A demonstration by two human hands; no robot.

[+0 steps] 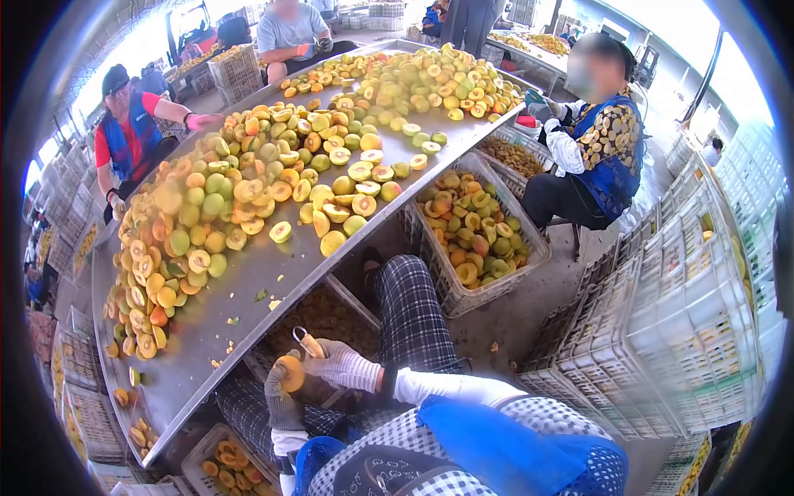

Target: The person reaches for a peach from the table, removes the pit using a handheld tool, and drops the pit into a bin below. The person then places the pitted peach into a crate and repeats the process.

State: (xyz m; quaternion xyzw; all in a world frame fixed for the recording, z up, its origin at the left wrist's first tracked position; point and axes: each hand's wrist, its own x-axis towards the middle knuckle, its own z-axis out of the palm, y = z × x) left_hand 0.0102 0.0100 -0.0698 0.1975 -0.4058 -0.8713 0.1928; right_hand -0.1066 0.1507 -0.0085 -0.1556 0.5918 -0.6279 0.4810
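My left hand (285, 401), in a grey knit glove, is closed around a yellow peach half (292, 374), which looks like a small peach or apricot. Close beside it, my right hand (346, 365) wears a pale striped glove and grips a pitting tool (311, 345) by its light wooden handle. The tool's metal loop (298, 333) points up and away from the fruit. Both hands are above my lap, by the near edge of the metal table (248, 302). Halved fruit (215, 194) with brown centres is heaped along the table.
A crate of fruit halves (475, 231) stands right of my knee; another crate (227, 467) sits lower left. Under the table edge, a crate (318, 318) holds brownish bits. Stacked crates (662, 322) rise at right. Co-workers sit at left (132, 136), far side (289, 37) and right (600, 140).
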